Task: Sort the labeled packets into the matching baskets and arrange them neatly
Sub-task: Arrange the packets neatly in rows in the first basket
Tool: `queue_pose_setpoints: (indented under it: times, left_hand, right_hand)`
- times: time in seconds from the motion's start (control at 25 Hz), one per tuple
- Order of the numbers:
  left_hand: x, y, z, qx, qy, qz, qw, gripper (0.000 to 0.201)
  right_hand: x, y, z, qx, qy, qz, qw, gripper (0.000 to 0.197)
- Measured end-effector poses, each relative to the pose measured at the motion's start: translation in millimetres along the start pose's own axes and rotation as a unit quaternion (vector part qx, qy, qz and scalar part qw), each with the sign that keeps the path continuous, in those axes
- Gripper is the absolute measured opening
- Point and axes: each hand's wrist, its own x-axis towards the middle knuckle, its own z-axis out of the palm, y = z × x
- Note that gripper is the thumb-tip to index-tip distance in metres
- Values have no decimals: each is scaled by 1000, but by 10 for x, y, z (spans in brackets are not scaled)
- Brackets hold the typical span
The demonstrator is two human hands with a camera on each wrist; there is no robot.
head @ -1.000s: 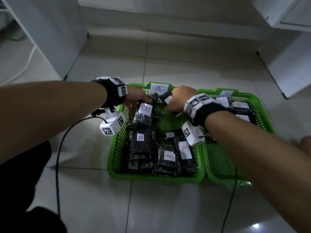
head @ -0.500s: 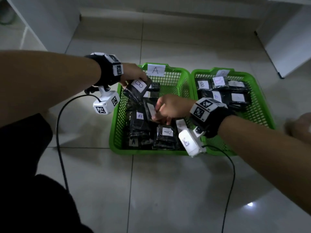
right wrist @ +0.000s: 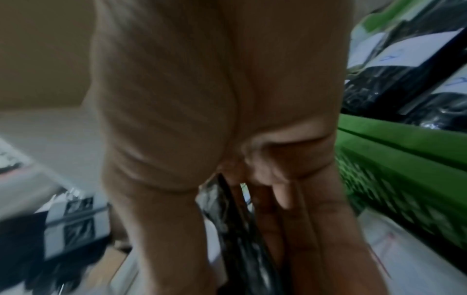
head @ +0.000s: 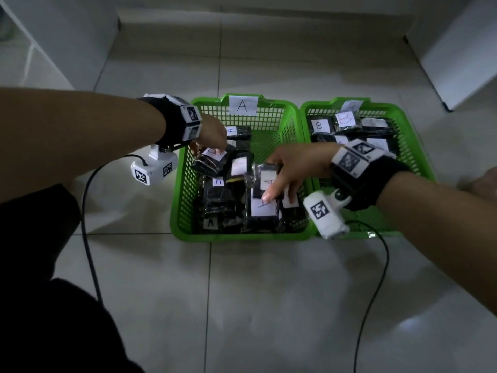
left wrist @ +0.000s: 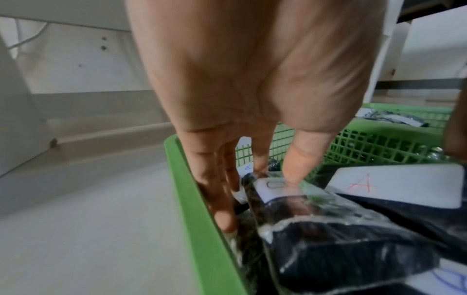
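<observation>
Two green baskets stand side by side on the floor: basket A (head: pixel 242 236) on the left, basket B (head: pixel 387 105) on the right. Both hold black packets in clear wrap with white labels. My left hand (head: pixel 215 146) is at the left side of basket A (left wrist: pixel 192 199) and pinches a packet labelled B (head: pixel 215 158), thumb on its label (left wrist: pixel 275 186), fingers down its side. My right hand (head: pixel 271 184) grips an A-labelled packet (head: pixel 266 180) over the near right part of basket A. The right wrist view is blurred, with a dark packet (right wrist: pixel 237 229) between thumb and fingers.
Several A packets (head: pixel 217 195) lie loose in basket A, one with a red A (left wrist: pixel 394 185). B packets (head: pixel 320 126) fill the far end of basket B. White furniture stands at both far corners. Wrist camera cables (head: pixel 88 238) trail over the tiles.
My right hand came from the far end of basket A toward the near right, gripping an A packet. My left hand kept the B packet and shifted slightly at the basket's left side.
</observation>
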Motion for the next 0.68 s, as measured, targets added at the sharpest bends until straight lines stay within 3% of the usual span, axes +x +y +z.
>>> queue_pose_setpoints:
  times: [0.08, 0.16, 0.24, 0.32, 0.4, 0.44, 0.52, 0.6, 0.68]
  left_hand:
    - [-29, 51, 8, 57, 35, 28, 997, 41]
    - [-59, 97, -37, -2, 85, 87, 993, 44]
    - [-140, 190, -57, -91, 51, 137, 985, 43]
    - [-185, 293, -19, -94, -15, 157, 983, 41]
    - [-142, 365, 76, -110, -54, 132, 984, 29]
    - [-115, 381, 112, -170, -60, 111, 977, 24]
    - [-96, 385, 121, -310, -43, 77, 947, 28]
    - [-58, 331, 2, -392, -14, 103, 914, 41]
    - [-80, 277, -104, -459, -41, 122, 879, 36]
  right_hand:
    - [-37, 34, -169, 55, 5, 16, 998, 35]
    - [-58, 70, -284, 78, 40, 18, 996, 31]
    - [-65, 131, -363, 112, 77, 25, 990, 34]
    - [-68, 200, -408, 173, 107, 18, 979, 40]
    - [-53, 247, -432, 225, 137, 5, 965, 39]
    - [-39, 268, -440, 246, 155, 0, 957, 39]
    - [-17, 295, -449, 288, 183, -15, 940, 45]
    - [18, 295, -426, 311, 194, -32, 930, 46]
    - [64, 283, -403, 332, 189, -41, 923, 38]
